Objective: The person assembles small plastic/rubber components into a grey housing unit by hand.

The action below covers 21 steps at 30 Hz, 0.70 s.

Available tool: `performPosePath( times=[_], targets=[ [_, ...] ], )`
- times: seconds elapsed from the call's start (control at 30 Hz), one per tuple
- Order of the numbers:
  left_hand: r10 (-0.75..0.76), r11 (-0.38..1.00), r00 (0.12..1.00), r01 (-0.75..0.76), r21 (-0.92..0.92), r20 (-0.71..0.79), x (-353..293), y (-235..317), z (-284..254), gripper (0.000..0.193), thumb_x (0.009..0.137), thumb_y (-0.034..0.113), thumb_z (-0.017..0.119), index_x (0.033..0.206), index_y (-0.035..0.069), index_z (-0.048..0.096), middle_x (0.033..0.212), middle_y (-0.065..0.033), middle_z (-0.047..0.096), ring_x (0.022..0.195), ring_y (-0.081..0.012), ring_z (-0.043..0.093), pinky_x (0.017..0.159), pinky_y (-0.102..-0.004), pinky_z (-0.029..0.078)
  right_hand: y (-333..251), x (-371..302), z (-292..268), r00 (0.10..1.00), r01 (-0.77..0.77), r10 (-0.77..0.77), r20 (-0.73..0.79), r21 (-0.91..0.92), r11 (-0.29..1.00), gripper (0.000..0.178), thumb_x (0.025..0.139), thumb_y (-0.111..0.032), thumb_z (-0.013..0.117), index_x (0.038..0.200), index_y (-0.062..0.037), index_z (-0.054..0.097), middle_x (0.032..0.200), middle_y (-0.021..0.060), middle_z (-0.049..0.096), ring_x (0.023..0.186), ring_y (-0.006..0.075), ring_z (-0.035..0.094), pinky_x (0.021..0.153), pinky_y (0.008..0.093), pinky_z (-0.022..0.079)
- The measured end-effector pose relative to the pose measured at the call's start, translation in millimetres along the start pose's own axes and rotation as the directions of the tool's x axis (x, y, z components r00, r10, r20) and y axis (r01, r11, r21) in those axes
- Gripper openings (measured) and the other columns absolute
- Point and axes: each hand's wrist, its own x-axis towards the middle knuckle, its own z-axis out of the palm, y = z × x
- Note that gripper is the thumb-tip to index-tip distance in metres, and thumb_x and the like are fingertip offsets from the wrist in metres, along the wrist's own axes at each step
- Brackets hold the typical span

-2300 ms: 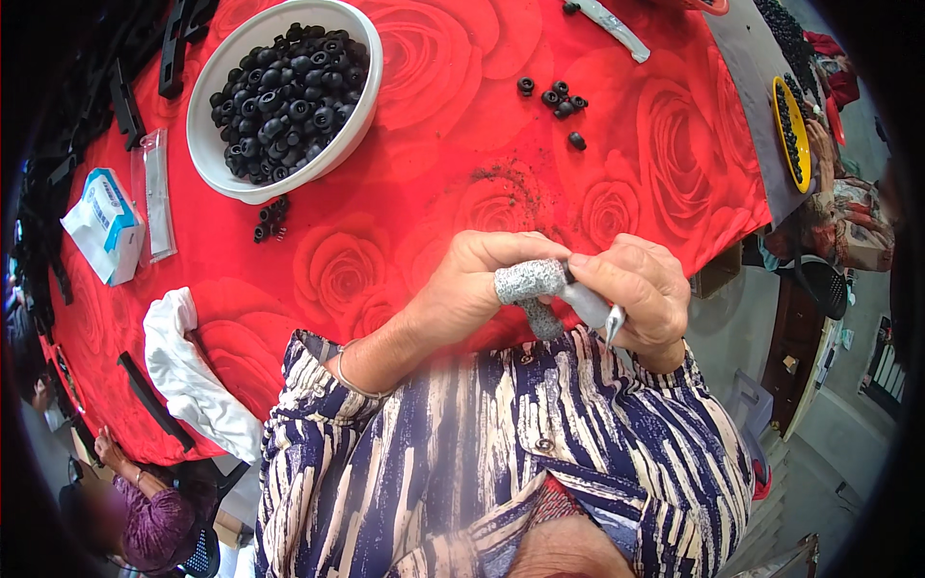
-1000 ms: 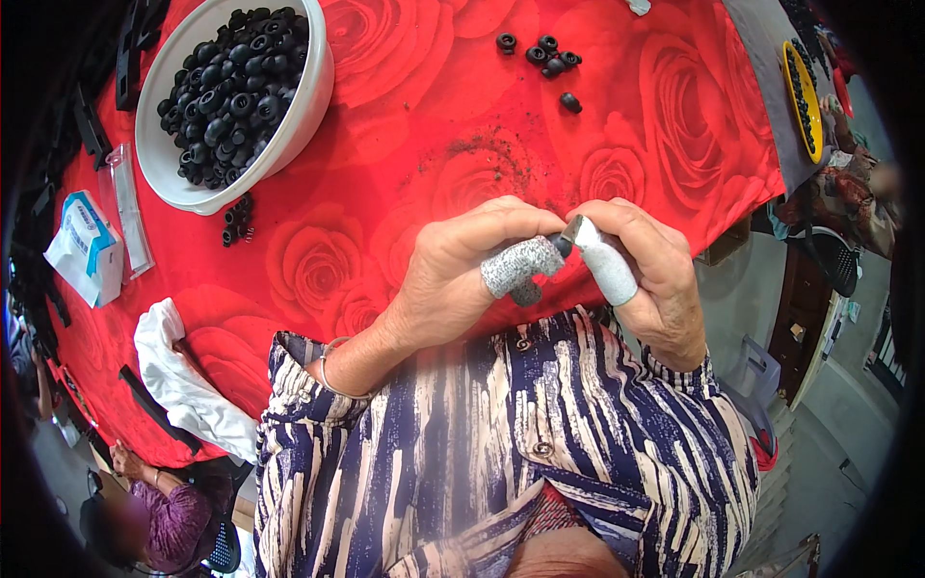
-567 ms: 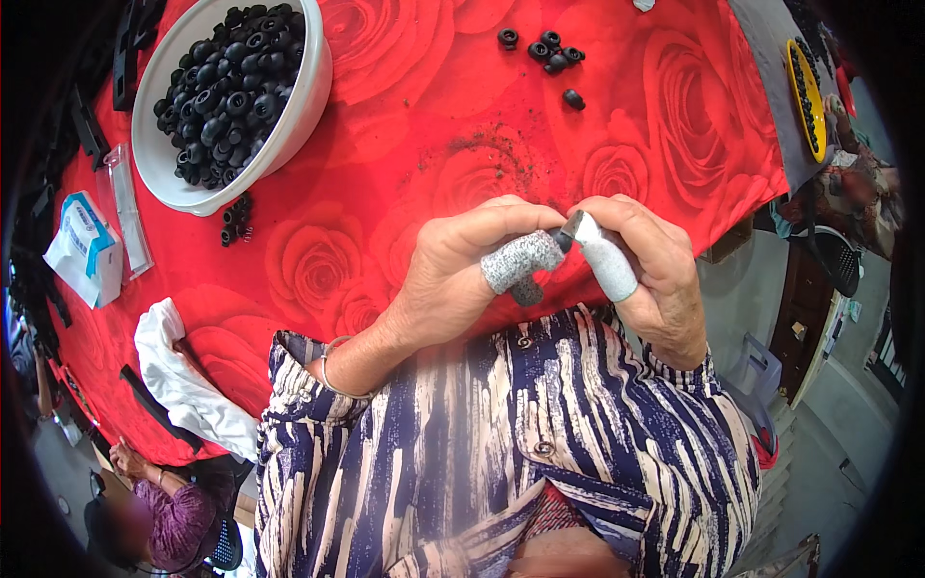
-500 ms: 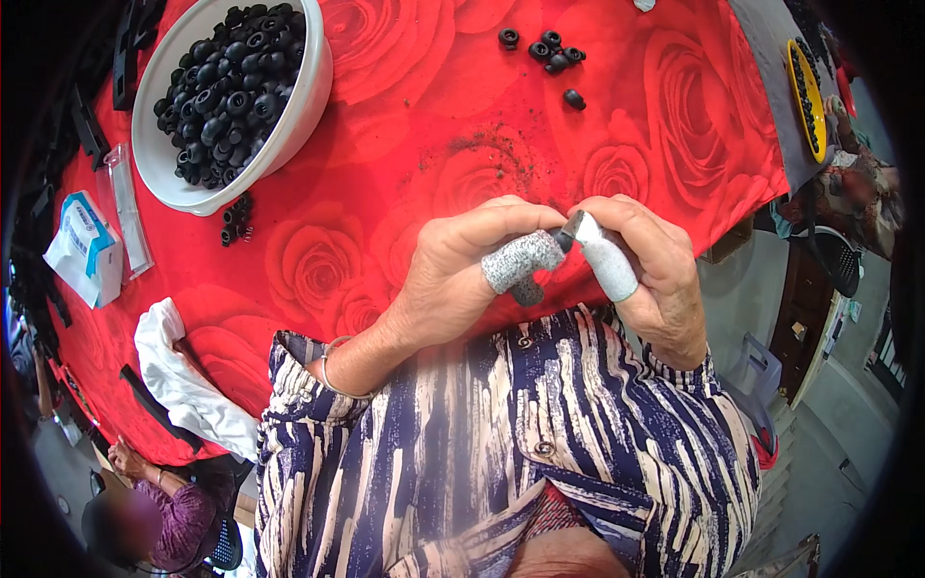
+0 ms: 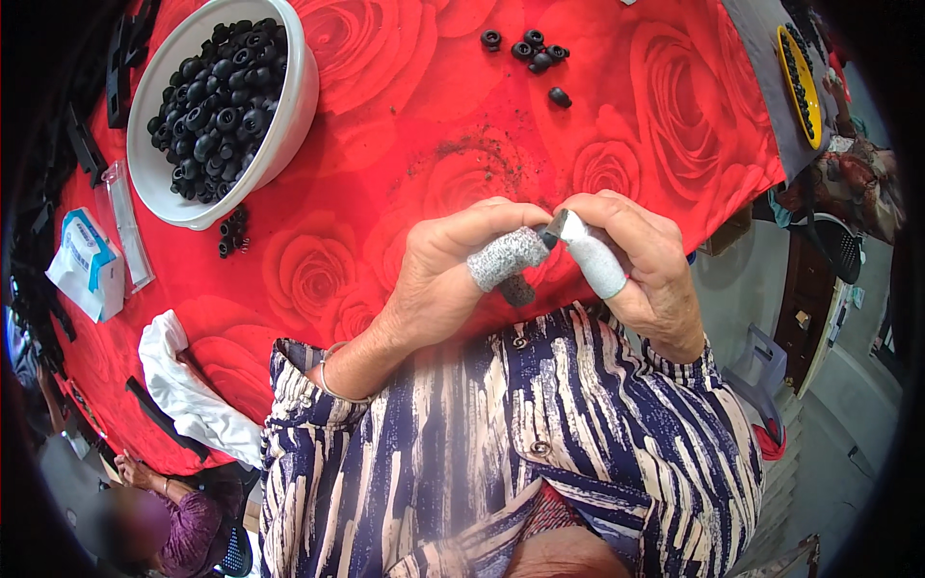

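Note:
Close in front of my striped shirt, both hands meet over the near edge of the red cloth. My left hand [image 5: 434, 265], with grey speckled sleeves on its thumb and a finger, pinches a small black rubber-like part [image 5: 548, 240], mostly hidden by the fingers. My right hand [image 5: 647, 260], its thumb in a pale sleeve, is closed on a small metal blade [image 5: 561, 223]. The blade's edge lies against or just beside the black part; which, I cannot tell. Dark crumbs [image 5: 472, 159] are scattered on the cloth beyond my hands.
A white bowl [image 5: 306, 101] heaped with black parts stands at the far left, some loose pieces [image 5: 231, 231] beside it. Several more [image 5: 540, 58] lie at the back. A tissue pack [image 5: 85, 265] and white cloth [image 5: 183, 385] lie left. Another person [image 5: 188, 530] sits at lower left.
The whole view has shifted slightly, so the bowl and loose parts sit a little further left. My hands keep the same grip, with the blade still at the black part.

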Motion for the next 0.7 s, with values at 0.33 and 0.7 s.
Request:
performPosePath(
  times=[0.33, 0.7],
  targets=[
    [-0.034, 0.999, 0.999, 0.035, 0.034, -0.018, -0.6, 5.8, 3.2, 0.023, 0.085, -0.001, 0.055, 0.108, -0.002, 0.058, 0.09, -0.0041, 0.056, 0.074, -0.0081, 0.057, 0.062, -0.0209, 0.049, -0.1, 1.8, -0.4, 1.0, -0.001, 0.001, -0.013, -0.03, 1.0, 0.026, 0.074, 0.004, 0.056, 0.1, 0.0041, 0.055, 0.081, 0.0157, 0.056, 0.067, 0.0258, 0.057, 0.059, 0.0307, 0.045],
    [-0.038, 0.999, 0.999, 0.039, 0.033, -0.01, -0.1, 6.8, 2.1, 0.024, 0.085, -0.001, 0.055, 0.109, -0.002, 0.057, 0.09, -0.0039, 0.057, 0.075, -0.0074, 0.056, 0.064, -0.0205, 0.048, -1.2, 1.1, 1.2, 0.999, -0.026, 0.027, -0.032, 0.014, 1.0, 0.031, 0.072, 0.004, 0.058, 0.102, 0.003, 0.055, 0.081, 0.015, 0.056, 0.068, 0.0252, 0.058, 0.059, 0.0309, 0.045]
  ],
)
